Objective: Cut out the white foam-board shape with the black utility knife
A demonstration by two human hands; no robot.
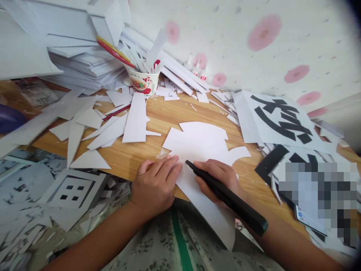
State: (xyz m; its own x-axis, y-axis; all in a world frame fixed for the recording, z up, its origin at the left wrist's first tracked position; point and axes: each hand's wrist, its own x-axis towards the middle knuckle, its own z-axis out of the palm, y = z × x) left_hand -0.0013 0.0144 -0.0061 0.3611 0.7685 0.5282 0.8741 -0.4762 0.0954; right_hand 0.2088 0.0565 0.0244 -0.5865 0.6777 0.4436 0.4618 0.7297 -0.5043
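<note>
A white board sheet (197, 141) with a curved, cut outline lies on the wooden table in front of me. Part of the white board (210, 205) extends over the table's near edge toward my lap. My left hand (158, 180) presses down on its left side, fingers laid flat and close together. In my right hand (218, 177) is a black cutter (231, 199), its thick handle slanting back over my wrist. The cutter's narrow tip points left at the board, just right of my left fingertips. I cannot make out its blade.
A paper noodle cup (145, 82) holding strips and tools stands at the back, near small glue bottles (203, 73). White scraps (93, 158) litter the left. A sheet with black characters (279, 116) and a phone (311, 220) lie right. Stacked boards (81, 64) fill the back left.
</note>
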